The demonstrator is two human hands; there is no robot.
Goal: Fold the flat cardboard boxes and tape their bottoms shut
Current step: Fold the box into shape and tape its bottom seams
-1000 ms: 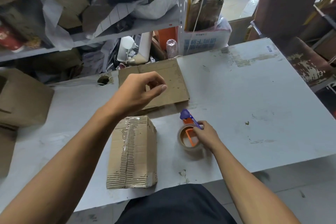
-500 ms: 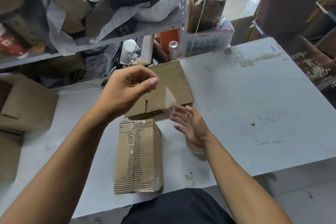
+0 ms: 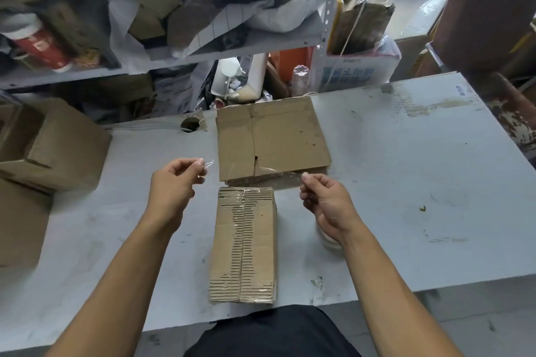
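Observation:
A folded cardboard box lies on the grey table in front of me, its taped seam facing up. A strip of clear tape stretches in the air above the box's far end. My left hand pinches one end of the strip, and my right hand pinches the other. A stack of flat cardboard boxes lies just beyond. The tape roll sits on the table, mostly hidden under my right wrist.
Folded boxes stand at the table's left end. A cluttered metal shelf rises behind the table, with a white printed carton at the back. A cable hole opens near the far edge. Chairs stand at the right.
My right hand left the tape dispenser, rose and took the free end of the strip. Both hands now hold the tape stretched out over the box.

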